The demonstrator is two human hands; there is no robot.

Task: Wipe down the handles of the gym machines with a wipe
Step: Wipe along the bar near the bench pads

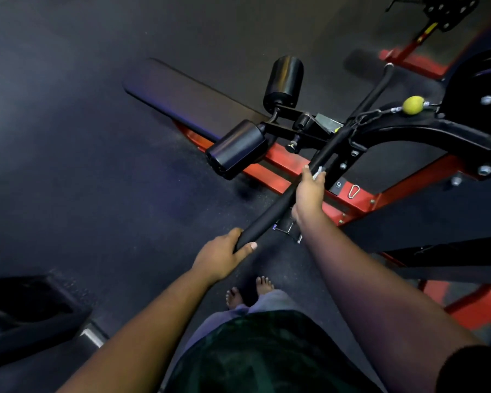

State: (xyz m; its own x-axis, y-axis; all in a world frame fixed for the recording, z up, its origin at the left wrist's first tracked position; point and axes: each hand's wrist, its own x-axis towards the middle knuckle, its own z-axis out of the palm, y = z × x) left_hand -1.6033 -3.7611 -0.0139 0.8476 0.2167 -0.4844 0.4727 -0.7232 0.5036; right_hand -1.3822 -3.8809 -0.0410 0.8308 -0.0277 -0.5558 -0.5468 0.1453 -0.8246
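The left hand point(223, 255) grips the near end of the black bar point(270, 211). Farther up the bar, the right hand point(309, 194) holds a white wipe point(318, 173) against it. Past the bar sit two black rollers point(237, 148) and a long pad point(182, 97). A yellow ball point(413, 104) hangs beyond its middle.

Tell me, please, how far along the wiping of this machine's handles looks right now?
Nothing shows as finished. In hand: the left hand grips the near end of the black bar handle while the right hand holds the wipe against it midway. Left: the bar's far half.
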